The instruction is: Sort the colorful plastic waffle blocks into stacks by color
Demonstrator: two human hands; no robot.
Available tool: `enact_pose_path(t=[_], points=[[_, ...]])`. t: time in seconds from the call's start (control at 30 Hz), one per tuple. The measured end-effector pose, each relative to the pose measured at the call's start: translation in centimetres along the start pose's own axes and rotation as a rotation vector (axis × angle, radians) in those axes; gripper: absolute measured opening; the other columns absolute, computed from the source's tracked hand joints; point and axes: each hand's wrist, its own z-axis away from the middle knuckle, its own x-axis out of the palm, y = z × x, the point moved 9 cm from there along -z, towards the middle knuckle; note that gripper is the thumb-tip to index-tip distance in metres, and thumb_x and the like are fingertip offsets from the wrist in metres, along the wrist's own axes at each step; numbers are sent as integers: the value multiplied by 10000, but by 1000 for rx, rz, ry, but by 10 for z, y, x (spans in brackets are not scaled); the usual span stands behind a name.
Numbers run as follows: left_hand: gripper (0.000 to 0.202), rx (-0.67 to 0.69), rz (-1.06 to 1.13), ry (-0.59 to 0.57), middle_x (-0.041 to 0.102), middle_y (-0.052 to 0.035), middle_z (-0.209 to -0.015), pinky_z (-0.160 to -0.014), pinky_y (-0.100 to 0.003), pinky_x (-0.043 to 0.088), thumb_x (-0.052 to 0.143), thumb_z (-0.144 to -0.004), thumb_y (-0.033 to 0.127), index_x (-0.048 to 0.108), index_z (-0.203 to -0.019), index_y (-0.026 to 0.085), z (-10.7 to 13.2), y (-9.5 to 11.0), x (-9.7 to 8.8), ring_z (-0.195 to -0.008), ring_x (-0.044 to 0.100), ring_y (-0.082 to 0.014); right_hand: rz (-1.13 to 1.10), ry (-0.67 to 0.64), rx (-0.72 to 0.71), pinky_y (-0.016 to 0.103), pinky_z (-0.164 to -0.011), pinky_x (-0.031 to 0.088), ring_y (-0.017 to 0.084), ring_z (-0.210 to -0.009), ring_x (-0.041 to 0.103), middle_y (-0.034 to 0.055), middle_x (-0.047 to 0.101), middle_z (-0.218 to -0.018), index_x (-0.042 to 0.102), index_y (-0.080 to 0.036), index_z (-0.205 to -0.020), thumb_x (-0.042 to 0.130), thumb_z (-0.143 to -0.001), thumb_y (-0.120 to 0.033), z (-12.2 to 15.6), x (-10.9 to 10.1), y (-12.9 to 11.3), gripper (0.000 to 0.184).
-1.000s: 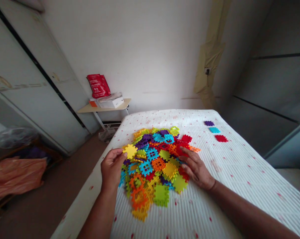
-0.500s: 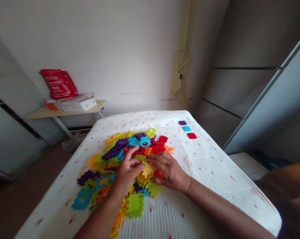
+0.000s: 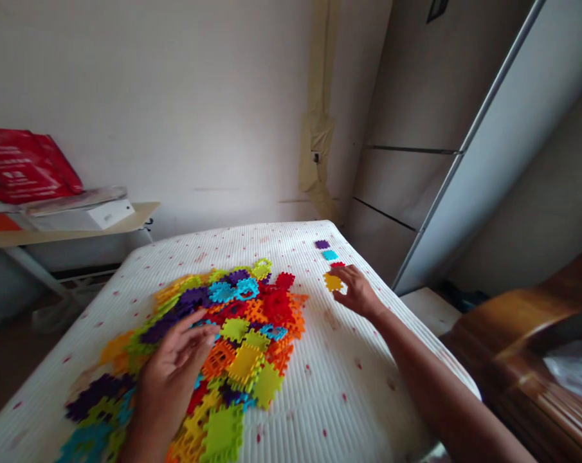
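Note:
A heap of coloured plastic waffle tiles [image 3: 233, 321] lies spread over a white mattress [image 3: 348, 386]. My right hand [image 3: 355, 292] reaches out to the far right of the mattress and pinches a yellow tile [image 3: 332, 281], close by a purple tile [image 3: 322, 244], a blue tile [image 3: 329, 254] and a red tile [image 3: 337, 264] lying in a row. My left hand [image 3: 175, 366] rests over the near left part of the heap, fingers spread, holding nothing.
A side table [image 3: 69, 228] at the left carries a red bag [image 3: 25, 164] and a white box [image 3: 88, 215]. A wooden piece of furniture [image 3: 527, 360] stands at the right, beside grey cupboard panels [image 3: 464, 193].
My right hand has carried the yellow tile from the heap to the row of single tiles at the right. My left hand has dropped back onto the heap. The view has swung right.

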Motion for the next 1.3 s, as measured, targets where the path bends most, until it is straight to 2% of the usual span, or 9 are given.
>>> enact_pose_path(t=[0.1, 0.23, 0.37, 0.5, 0.7, 0.83, 1.0, 1.17, 1.3], points=[[513, 33, -40, 105, 694, -25, -916, -827, -343, 528, 683, -639, 491, 605, -1076, 234, -2, -5, -22, -891, 646, -224, 125, -77, 162, 395, -790, 468, 230, -870, 575, 82, 678, -962, 626, -178, -987, 537, -638, -131, 22, 7, 64, 363], [430, 43, -77, 208, 684, -34, -965, -904, -394, 491, 651, -679, 492, 631, -1032, 248, 0, -7, -33, -942, 622, -242, 170, -166, 230, 380, -794, 481, 221, -862, 592, 55, 696, -914, 659, -194, -904, 526, -638, -131, 41, 24, 93, 304], [391, 11, -76, 221, 677, -30, -969, -944, -420, 459, 639, -694, 491, 636, -1005, 253, -1, -14, -33, -963, 609, -249, 154, -164, 206, 374, -838, 476, 210, -868, 620, 48, 706, -934, 675, -194, -901, 514, -638, -118, 42, 31, 94, 318], [361, 55, -85, 243, 684, -7, -944, -928, -375, 464, 645, -699, 459, 645, -993, 249, -2, -20, -38, -915, 619, -216, 116, -155, 182, 352, -861, 483, 200, -910, 636, 45, 710, -954, 690, -194, -883, 499, -659, -125, 42, 34, 96, 303], [298, 270, -239, 333, 694, -41, -953, -832, -319, 503, 592, -740, 383, 671, -957, 195, 3, 6, -55, -857, 636, -198, 37, -116, 162, 399, -833, 509, 243, -910, 644, 65, 714, -936, 713, -196, -866, 471, -684, -189, 45, 34, 95, 303], [277, 330, -314, 465, 702, -49, -915, -813, -309, 506, 554, -752, 358, 675, -922, 177, 5, 21, -81, -837, 644, -194, 57, -140, 147, 396, -850, 498, 252, -939, 633, 73, 705, -990, 721, -207, -879, 455, -743, -269, 51, 39, 100, 305], [313, 248, -374, 626, 702, -45, -872, -776, -298, 502, 537, -740, 376, 676, -931, 171, -3, 8, -131, -805, 641, -185, 106, -162, 98, 413, -819, 503, 265, -925, 630, 108, 696, -1002, 703, -190, -939, 451, -795, -370, 55, 43, 99, 341], [333, 101, -494, 587, 698, -47, -800, -697, -287, 496, 525, -722, 392, 693, -886, 156, -19, -15, -160, -716, 628, -182, 285, -30, 51, 439, -789, 466, 294, -965, 596, 143, 661, -1071, 693, -209, -933, 462, -846, -406, 49, 25, 78, 316], [278, 131, -562, 489, 706, -39, -853, -786, -317, 492, 531, -722, 349, 704, -869, 188, -27, -14, -148, -798, 628, -197, 281, 49, -25, 439, -772, 465, 282, -936, 600, 129, 662, -1049, 676, -205, -932, 442, -875, -365, 40, 19, 46, 290]])
